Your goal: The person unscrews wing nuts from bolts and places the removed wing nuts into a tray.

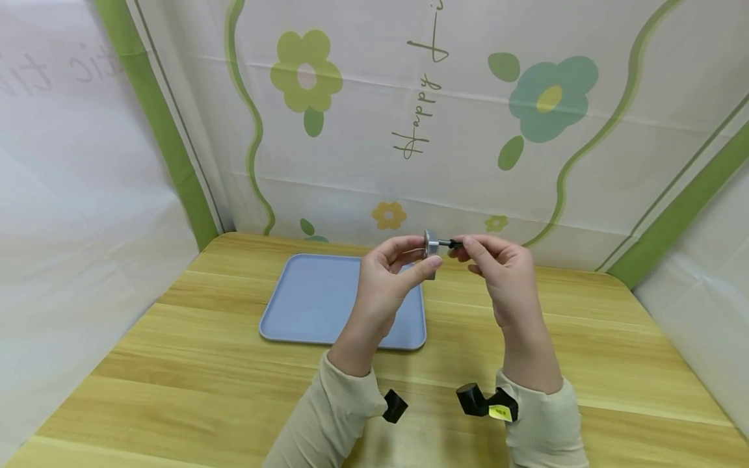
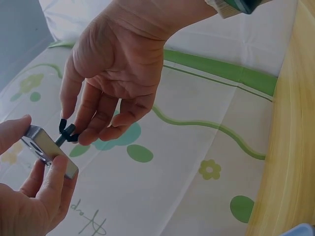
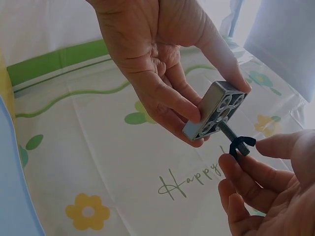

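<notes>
Near the head view's centre, your left grip [image 1: 379, 286] clamps the metal block [image 1: 432, 244], its bolt [image 1: 443, 243] pointing rightward through the wing nut [image 3: 238, 143] your right grip [image 1: 508, 276] pinches.

Beige sleeves [image 1: 544, 426], black wrist cameras [image 1: 471, 399]

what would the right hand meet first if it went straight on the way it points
Probably the metal block in the left hand, along the bolt whose wing nut the right hand pinches; depth is unclear.
</notes>
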The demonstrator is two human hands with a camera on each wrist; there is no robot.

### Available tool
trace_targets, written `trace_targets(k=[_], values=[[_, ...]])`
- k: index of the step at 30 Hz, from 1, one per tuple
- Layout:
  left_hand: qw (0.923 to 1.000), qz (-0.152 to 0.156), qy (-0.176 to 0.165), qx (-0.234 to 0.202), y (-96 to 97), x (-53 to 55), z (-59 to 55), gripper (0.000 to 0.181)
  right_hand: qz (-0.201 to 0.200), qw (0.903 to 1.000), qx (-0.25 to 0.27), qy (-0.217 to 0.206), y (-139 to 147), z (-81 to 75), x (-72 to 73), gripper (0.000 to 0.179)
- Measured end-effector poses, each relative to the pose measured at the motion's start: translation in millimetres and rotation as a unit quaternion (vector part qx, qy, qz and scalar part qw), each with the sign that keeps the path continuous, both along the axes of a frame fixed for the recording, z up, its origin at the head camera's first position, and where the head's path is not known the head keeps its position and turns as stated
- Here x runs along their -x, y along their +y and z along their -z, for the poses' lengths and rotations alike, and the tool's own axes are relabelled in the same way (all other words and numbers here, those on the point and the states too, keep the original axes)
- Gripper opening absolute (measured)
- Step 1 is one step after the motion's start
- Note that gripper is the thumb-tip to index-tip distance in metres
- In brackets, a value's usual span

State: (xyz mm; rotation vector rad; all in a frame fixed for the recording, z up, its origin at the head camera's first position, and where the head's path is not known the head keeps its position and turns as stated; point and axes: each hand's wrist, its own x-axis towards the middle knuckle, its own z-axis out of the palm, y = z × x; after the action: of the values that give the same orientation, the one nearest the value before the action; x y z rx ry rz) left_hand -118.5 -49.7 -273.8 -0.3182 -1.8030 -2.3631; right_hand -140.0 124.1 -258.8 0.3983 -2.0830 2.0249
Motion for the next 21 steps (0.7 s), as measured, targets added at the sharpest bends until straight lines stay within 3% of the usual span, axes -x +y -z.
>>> trace_targets(k=[21], values=[[1.0,0.004,0.002,0.0,1.3,-1.7,-0.1,0.034,-0.02,0.9986,0.002,0.049,1.9,0.8,1.0,0.019]])
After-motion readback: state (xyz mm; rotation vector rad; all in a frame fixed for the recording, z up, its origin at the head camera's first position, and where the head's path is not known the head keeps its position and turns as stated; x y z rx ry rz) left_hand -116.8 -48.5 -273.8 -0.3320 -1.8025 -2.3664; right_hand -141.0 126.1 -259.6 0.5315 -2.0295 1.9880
